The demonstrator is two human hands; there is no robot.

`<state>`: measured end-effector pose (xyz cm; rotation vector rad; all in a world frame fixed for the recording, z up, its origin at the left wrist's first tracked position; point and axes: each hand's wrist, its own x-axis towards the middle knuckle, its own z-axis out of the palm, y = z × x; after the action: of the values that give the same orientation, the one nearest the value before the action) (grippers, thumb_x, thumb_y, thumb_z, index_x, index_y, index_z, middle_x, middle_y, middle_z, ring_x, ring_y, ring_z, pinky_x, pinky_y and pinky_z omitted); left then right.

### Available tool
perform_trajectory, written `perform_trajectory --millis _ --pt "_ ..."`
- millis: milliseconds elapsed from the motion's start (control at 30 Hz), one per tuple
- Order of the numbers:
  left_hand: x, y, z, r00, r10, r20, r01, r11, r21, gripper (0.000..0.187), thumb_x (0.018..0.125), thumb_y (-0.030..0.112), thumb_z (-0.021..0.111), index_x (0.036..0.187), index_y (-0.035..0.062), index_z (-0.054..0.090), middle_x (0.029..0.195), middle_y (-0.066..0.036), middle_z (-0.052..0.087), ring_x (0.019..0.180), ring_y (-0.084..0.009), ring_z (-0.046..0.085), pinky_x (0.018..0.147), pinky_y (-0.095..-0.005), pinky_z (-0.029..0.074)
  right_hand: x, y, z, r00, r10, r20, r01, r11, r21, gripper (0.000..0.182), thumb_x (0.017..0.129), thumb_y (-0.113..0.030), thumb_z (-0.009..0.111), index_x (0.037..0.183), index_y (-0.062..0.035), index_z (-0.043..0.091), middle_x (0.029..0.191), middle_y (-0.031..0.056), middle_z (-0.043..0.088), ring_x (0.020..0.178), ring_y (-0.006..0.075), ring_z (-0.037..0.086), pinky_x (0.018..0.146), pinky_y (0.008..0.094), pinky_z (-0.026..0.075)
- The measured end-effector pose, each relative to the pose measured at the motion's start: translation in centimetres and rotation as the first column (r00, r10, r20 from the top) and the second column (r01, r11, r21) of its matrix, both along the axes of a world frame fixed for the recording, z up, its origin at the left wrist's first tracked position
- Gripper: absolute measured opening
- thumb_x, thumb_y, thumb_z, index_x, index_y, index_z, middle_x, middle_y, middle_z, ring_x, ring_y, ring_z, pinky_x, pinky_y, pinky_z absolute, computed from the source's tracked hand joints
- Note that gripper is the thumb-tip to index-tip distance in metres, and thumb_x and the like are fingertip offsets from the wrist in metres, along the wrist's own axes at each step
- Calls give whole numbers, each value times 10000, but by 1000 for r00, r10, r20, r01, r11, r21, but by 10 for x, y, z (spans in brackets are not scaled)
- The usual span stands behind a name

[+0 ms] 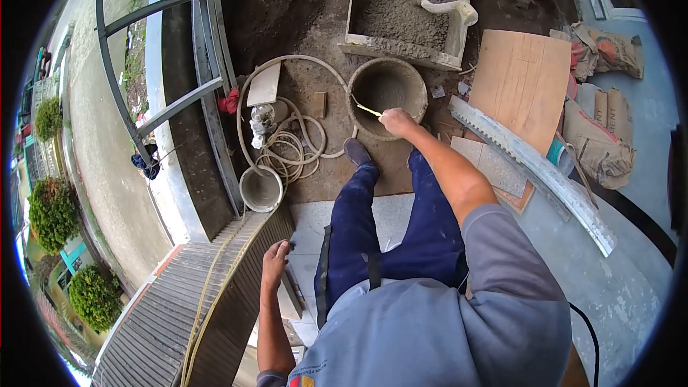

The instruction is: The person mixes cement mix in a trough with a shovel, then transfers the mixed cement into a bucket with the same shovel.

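My right hand (399, 122) is closed round a thin handle (368, 110) with a yellow section. Its wire end runs to the left rim of a grey, mortar-stained bucket (388, 63), which stands on the ground in front of my feet. The inside of the bucket looks wet and coated. Lower down at my left side, my left hand (274, 264) has its fingers curled in, with a small dark spot at the fingertips. What it holds, if anything, I cannot tell. It is nearest to the ribbed ledge.
A wooden trough (403, 49) of wet mortar, with a pale bent pipe (450, 8), lies beyond the bucket. A coiled hose (297, 145) and a white pail (261, 190) are left; a plywood board (522, 75), long metal strip (534, 172) and cement bags (599, 136) are right.
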<state>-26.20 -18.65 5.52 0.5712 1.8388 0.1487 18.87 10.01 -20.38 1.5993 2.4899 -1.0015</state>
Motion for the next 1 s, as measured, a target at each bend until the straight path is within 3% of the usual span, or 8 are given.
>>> perform_trajectory --millis 67,133,400,500,667,767,900,1000 --pt "58 69 17 979 -194 -66 200 973 110 412 972 334 551 1180 -8 646 1078 -146 696 1010 -242 651 865 -330 486 -24 -25 -15 999 4 50 6 978 -210 284 911 -216 492 876 -21 696 913 201 675 895 386 657 806 478 523" --pt "99 121 7 955 -283 -86 295 938 181 396 979 333 540 1157 1 661 1081 -185 694 1047 -273 654 904 -337 476 -40 -30 37 995 -20 101 69 853 -517 384 864 -236 508 1164 -48 657 1192 220 625 1135 376 584 988 461 448" --pt "318 342 13 945 -254 204 177 926 335 528 1025 437 417 1160 -9 666 1083 -190 695 1052 -245 623 951 -337 443 40 153 218 876 -193 -442 155 980 -122 275 879 -268 569 838 -7 647 806 224 637 828 404 635 733 481 494" --pt "398 412 -2 908 -282 309 158 915 370 611 1024 497 368 1233 -27 604 1140 -168 667 1125 -234 587 951 -341 450 123 285 262 832 -388 -397 352 922 -164 287 895 -252 614 827 25 650 696 182 627 587 262 588 620 379 485" --pt "504 535 -29 809 -58 585 -34 989 145 742 953 564 495 1376 -44 442 1157 -181 631 1116 -246 583 929 -365 474 235 447 91 942 -320 100 326 944 -47 483 877 -418 608 796 56 648 809 274 642 835 393 660 784 432 507" --pt "548 580 -55 802 21 597 -44 999 24 793 905 559 581 1385 -48 407 1132 -190 622 1015 -243 622 847 -380 516 240 469 15 892 -312 326 423 831 -361 496 844 -415 666 926 74 644 909 251 676 855 401 668 841 466 527" --pt "586 595 -101 814 67 577 -44 998 -54 614 874 357 653 1289 -48 451 992 -160 627 853 -214 652 634 -347 566 247 467 -97 608 -735 301 628 213 -749 614 830 -307 717 1247 69 469 1107 250 579 814 396 665 603 559 567" --pt "588 602 -91 684 336 648 -194 939 -283 410 837 176 627 1149 -33 464 794 -102 580 575 -158 594 479 -304 531 247 456 -149 371 -883 288 552 -40 -833 417 849 -269 684 1094 32 531 928 180 573 691 300 634 531 439 570"
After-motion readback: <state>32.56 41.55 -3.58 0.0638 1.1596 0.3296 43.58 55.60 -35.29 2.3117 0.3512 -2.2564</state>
